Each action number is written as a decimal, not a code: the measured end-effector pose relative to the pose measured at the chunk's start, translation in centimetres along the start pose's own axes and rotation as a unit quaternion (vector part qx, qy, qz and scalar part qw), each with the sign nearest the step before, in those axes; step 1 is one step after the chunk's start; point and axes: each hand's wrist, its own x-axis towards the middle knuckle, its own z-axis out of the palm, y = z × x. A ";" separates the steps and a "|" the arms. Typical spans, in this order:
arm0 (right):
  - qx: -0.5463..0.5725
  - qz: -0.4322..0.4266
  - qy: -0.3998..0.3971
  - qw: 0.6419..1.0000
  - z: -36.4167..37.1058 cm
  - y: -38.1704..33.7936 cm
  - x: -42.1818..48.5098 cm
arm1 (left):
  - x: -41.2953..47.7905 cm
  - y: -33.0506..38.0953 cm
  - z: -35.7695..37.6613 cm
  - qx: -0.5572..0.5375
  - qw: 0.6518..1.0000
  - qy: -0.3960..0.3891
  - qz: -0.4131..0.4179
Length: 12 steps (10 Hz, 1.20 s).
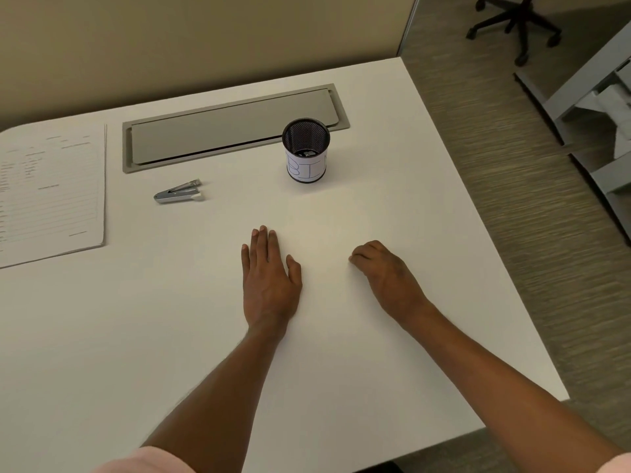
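Note:
My left hand (269, 278) lies flat on the white desk (136, 319), palm down with straight fingers, holding nothing. To its right, my right hand (386, 274) rests on the desk with its fingers loosely curled under and nothing in it. A black mesh cup (305, 150) with a white paper label stands upright beyond both hands; something small and dark lies at its bottom. A small silver stapler (179, 192) lies on the desk to the far left of the cup.
A grey cable hatch (222, 131) is set into the desk's back part. A printed sheet (51, 189) lies at the left edge. The desk's right edge drops to carpet, where an office chair base (515, 25) and grey shelving (601, 107) stand.

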 end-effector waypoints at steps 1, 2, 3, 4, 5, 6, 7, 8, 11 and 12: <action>-0.031 0.020 -0.015 0.999 -0.4 0.0 0.3 | 0.0 0.1 0.0 0.001 1.000 0.001 0.002; -0.024 0.036 0.010 0.999 -0.7 0.7 0.7 | 0.0 -0.1 0.0 -0.002 1.000 0.002 0.000; 0.086 0.124 0.085 0.985 -1.2 2.3 2.1 | 0.0 -0.1 0.0 0.000 1.000 0.001 0.003; 0.310 0.328 0.113 0.885 -3.2 3.4 3.8 | 0.0 0.0 0.0 0.000 1.000 0.002 0.003; 0.561 0.404 0.117 0.713 -5.3 3.2 5.5 | 0.0 -0.1 0.1 0.001 1.000 0.004 0.005; 0.646 0.386 0.120 0.647 -7.1 1.9 8.3 | 0.1 -0.1 0.2 -0.001 1.000 0.005 0.003; 0.663 0.340 0.121 0.656 -8.5 0.0 12.1 | 0.1 -0.2 0.2 -0.001 1.000 0.003 0.002; 0.641 0.297 0.135 0.695 -9.5 -1.7 16.1 | 0.0 -0.2 0.2 -0.003 1.000 0.005 0.001; 0.247 0.172 0.118 0.946 -9.1 -2.5 23.9 | 0.1 0.0 0.2 -0.003 1.000 0.012 0.004; 0.188 0.165 0.064 0.966 -8.8 -2.2 24.5 | 0.1 -0.1 0.3 -0.001 1.000 0.009 0.008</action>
